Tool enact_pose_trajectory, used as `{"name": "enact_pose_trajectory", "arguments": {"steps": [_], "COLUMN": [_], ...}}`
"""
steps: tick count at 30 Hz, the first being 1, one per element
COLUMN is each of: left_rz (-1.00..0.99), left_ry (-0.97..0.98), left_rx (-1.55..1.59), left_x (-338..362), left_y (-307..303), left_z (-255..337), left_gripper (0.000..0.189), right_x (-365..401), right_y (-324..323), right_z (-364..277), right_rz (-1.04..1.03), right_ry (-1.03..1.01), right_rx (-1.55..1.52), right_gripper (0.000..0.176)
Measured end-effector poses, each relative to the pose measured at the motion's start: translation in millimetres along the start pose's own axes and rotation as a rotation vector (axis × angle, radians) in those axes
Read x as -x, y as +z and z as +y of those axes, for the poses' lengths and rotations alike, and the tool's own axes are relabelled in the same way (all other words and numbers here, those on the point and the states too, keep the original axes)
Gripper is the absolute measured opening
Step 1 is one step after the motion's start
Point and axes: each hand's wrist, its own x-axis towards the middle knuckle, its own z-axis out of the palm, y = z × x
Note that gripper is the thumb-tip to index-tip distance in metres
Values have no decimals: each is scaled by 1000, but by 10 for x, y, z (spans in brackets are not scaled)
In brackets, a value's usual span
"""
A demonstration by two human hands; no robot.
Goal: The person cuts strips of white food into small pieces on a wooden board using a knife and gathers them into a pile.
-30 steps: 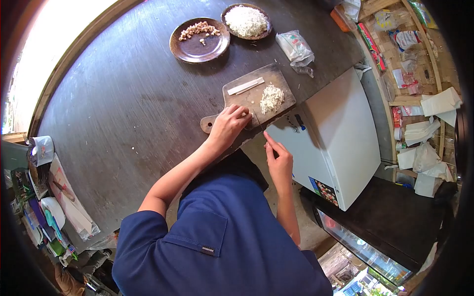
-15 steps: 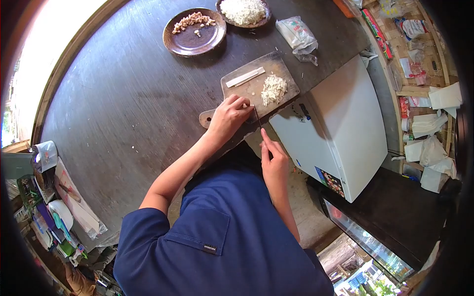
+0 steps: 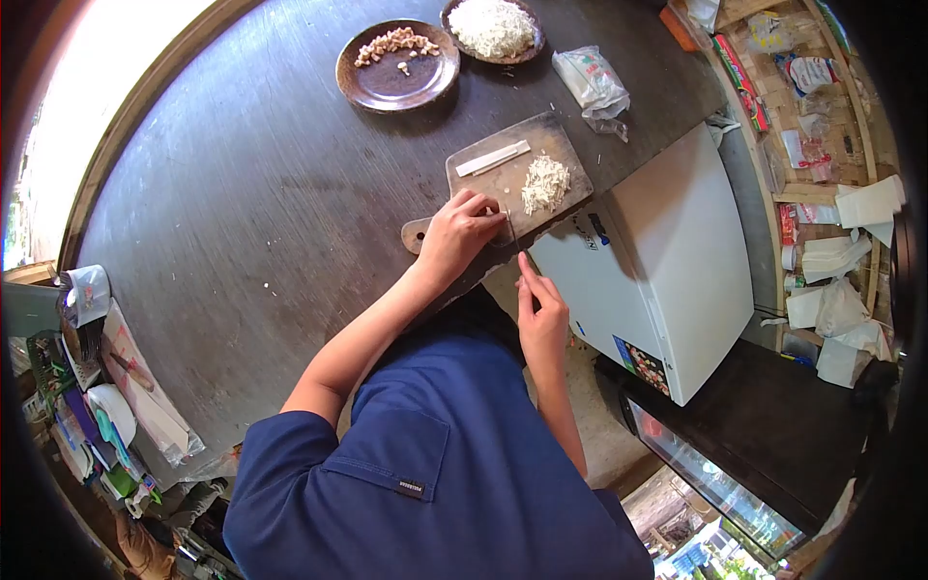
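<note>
- Head view: the left hand (image 3: 459,232) is over the near edge of the cutting board (image 3: 488,182), beside its handle. Its fingers are bunched close together, bent, with the tips down on a pale piece (image 3: 502,215); most of that piece is hidden, so its long axis cannot be told.
- Head view: the right hand (image 3: 543,319) is just off the board's near edge, closed around the knife (image 3: 514,233), with the index finger stretched forward along it. The grip hides the handle.
- Head view: the knife's blade shows as a thin dark line, nearly edge-on. Its long axis runs from the right hand away from the body and slightly left, crossing the board's near edge, with the tip pointing at the board's far side, just right of the left fingertips.
- Head view: the board lies flat on the dark table (image 3: 242,193), its long axis slanting, the holed handle pointing left and a little toward the person.
- Head view: on the board's far part lie white strips (image 3: 493,159), their long axis roughly along the board's; right of them is a loose heap of chopped bits (image 3: 546,184).
- Head view: beyond the board stand a plate (image 3: 398,101) of brownish pieces, a bowl (image 3: 492,31) of white shreds and a plastic bag (image 3: 591,82).
</note>
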Motion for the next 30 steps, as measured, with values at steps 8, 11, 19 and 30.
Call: {"name": "enact_pose_trajectory", "arguments": {"steps": [8, 11, 19, 30], "left_rz": [29, 32, 33, 63], "left_ry": [-26, -56, -33, -48], "left_rx": [26, 40, 52, 73], "left_x": [1, 12, 17, 21], "left_y": [58, 72, 43, 67], "left_z": [5, -37, -25, -20], "left_gripper": [15, 15, 15, 13], "right_x": [-69, -148, 12, -195], "right_y": [81, 113, -13, 102], "right_z": [60, 66, 117, 110], "right_rz": [27, 33, 13, 36], "right_ry": [-7, -46, -6, -64], "right_rx": [73, 1, -22, -46], "right_gripper": [42, 42, 40, 40]}}
